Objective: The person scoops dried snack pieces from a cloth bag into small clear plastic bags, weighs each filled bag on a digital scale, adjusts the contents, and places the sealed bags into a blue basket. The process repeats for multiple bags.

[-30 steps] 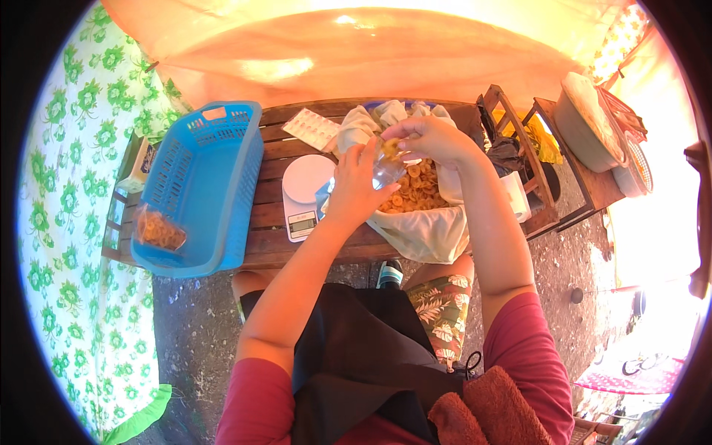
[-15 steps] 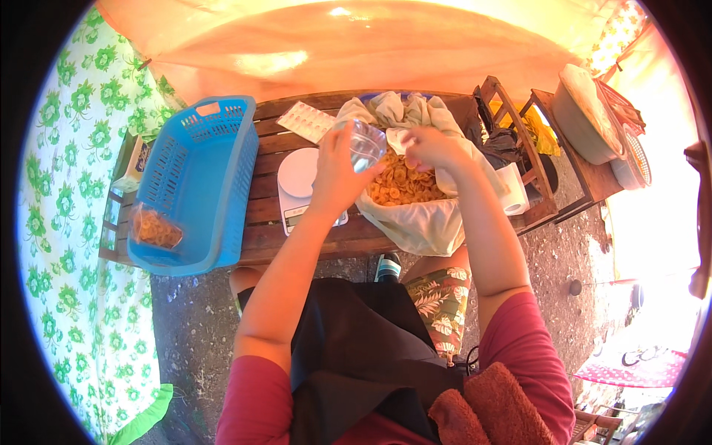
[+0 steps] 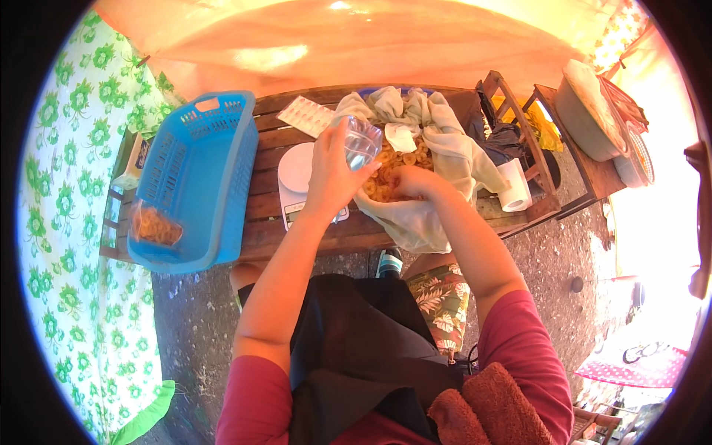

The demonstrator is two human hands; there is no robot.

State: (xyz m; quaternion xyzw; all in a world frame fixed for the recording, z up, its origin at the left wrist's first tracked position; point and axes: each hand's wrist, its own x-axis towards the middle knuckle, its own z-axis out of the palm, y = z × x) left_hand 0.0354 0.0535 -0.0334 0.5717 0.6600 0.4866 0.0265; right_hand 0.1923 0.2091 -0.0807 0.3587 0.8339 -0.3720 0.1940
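Note:
My left hand [image 3: 332, 172] is wrapped round a clear plastic pouch [image 3: 362, 142], held tilted above a cloth-lined basin. Inside lie many round orange-yellow chips [image 3: 386, 182]. My right hand [image 3: 414, 182] reaches down into these chips with curled fingers, its fingertips partly buried among them. The pale cloth [image 3: 454, 152] drapes over the basin's sides, and a small white paper piece [image 3: 401, 138] rests on the chips near its far side. Just left of my left hand stands a white kitchen scale [image 3: 297, 175].
A large blue plastic basket [image 3: 194, 178] at the left contains a filled clear pouch of chips [image 3: 157, 226]. Behind the scale lies a pale sheet with rows of small shapes [image 3: 305, 116]. To the right are a paper roll [image 3: 515, 187], black bags [image 3: 506, 142] and a grey tub [image 3: 589, 119].
My right hand has moved down and toward me, from above the white paper piece into the chips. My left hand still holds the pouch in nearly the same place.

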